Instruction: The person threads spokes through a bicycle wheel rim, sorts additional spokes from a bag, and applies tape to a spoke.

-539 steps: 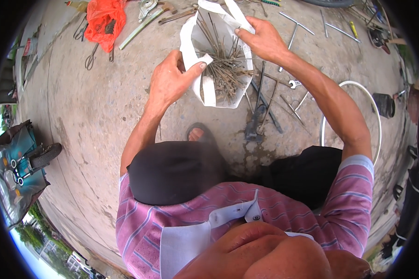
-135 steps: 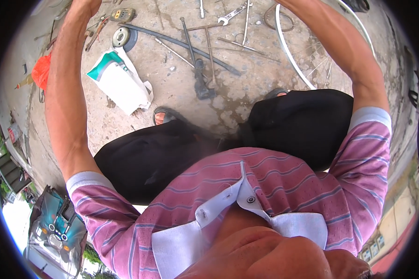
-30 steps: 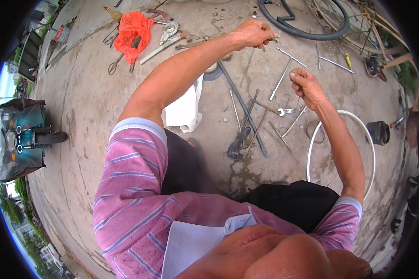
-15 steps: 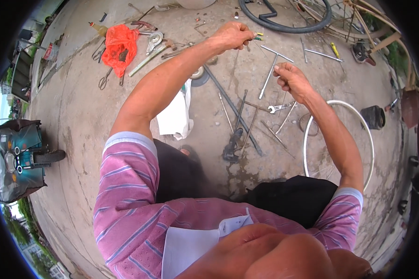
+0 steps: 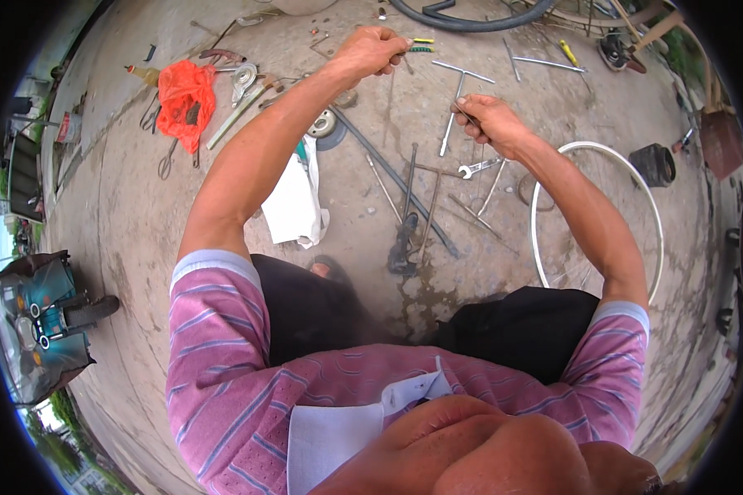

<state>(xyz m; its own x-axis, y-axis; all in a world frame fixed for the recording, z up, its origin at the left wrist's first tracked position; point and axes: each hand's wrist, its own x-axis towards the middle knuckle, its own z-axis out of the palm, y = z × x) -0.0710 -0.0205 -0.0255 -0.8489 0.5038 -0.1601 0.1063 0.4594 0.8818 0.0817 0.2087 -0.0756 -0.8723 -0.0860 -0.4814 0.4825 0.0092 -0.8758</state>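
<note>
Both arms reach out over the concrete floor, hands apart. My left hand (image 5: 373,51) is closed in a pinch, and what lies between its fingertips is too fine to make out. Just past those fingertips are two slim yellow and green handles (image 5: 422,45), which look to lie on the ground. My right hand (image 5: 494,125) is also closed, thumb against fingers, with something thin and unclear at the tips. Beside it on the floor is a T-handle wrench (image 5: 452,115), and below it an open-end wrench (image 5: 480,168).
Further tools lie around: a long dark bar (image 5: 396,177), a black boot-shaped piece (image 5: 402,247) and a yellow-handled screwdriver (image 5: 568,53). A white wheel rim (image 5: 535,223) is at right, a black tyre (image 5: 479,26) at far. An orange bag (image 5: 182,103) and white bag (image 5: 289,206) lie left.
The view has shifted, so the floor things sit further left and higher. My hands are a little further apart, and more of the yellow and green handles shows.
</note>
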